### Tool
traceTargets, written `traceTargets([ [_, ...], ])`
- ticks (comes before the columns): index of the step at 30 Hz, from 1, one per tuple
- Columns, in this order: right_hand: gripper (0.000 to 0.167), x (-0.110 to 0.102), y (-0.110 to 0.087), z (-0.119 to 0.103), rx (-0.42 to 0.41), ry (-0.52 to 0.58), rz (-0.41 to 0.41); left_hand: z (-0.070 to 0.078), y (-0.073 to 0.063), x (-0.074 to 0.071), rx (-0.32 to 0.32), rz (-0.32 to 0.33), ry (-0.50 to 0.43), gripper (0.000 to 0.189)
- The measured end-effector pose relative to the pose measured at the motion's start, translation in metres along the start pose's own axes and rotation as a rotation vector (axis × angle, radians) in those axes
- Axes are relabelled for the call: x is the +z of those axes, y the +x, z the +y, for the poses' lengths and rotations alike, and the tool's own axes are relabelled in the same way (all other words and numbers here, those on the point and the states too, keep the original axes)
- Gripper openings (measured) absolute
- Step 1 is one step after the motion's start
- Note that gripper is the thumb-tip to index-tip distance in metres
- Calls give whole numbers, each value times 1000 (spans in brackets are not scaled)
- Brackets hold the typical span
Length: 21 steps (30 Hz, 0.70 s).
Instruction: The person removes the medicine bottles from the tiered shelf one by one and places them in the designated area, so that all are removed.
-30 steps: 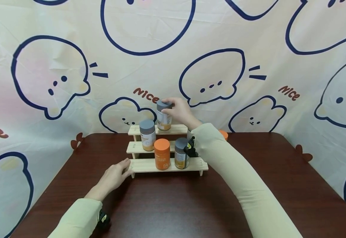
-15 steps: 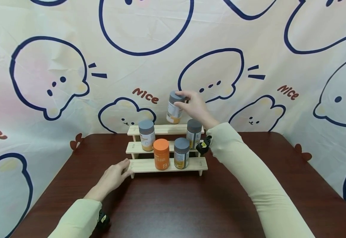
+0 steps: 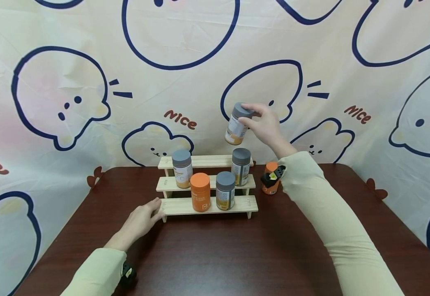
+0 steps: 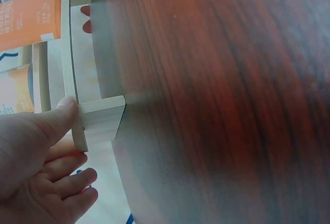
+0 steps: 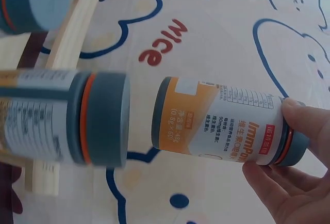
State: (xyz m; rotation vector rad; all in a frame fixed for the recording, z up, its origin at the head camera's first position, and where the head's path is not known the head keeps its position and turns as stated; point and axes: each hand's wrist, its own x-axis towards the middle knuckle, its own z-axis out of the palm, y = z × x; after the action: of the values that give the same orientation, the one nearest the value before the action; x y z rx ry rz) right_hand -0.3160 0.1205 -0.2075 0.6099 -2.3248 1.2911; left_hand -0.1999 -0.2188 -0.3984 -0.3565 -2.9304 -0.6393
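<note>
My right hand pinches a supplement bottle by its grey lid, thumb on one side and fingers on the other. The bottle tilts in the air above the right end of a three-tier wooden rack; its white and orange label shows in the right wrist view. My left hand grips the left end of the lowest tier, with the thumb on the board and the fingers curled beneath. On the rack stand an orange bottle and grey-lidded bottles, one front right, one left, one right.
Another orange bottle stands on the dark wooden table right of the rack, partly behind the right wrist's camera. A cartoon-printed cloth hangs behind the table.
My right hand has lifted the bottle off the rack's top tier and carried it up and right, tilting it. The right arm uncovers the rack's right side. My left hand stays put.
</note>
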Motion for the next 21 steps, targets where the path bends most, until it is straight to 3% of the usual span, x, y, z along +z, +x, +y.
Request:
traceTargets([
  [6, 42, -21, -7, 11, -5, -13, 43, 0, 0, 0, -4, 5, -4, 48],
  [10, 44, -34, -11, 21, 46, -39, 62, -1, 1, -1, 10, 9, -5, 19],
  [13, 45, -43, -14, 30, 86, -54, 72, -1, 1, 0, 11, 11, -6, 16],
  [15, 46, -49, -16, 36, 103, -60, 81, -1, 1, 0, 4, 9, -8, 28],
  [21, 46, -64, -25, 54, 115, -96, 117, 0, 2, 0, 1, 7, -7, 16],
])
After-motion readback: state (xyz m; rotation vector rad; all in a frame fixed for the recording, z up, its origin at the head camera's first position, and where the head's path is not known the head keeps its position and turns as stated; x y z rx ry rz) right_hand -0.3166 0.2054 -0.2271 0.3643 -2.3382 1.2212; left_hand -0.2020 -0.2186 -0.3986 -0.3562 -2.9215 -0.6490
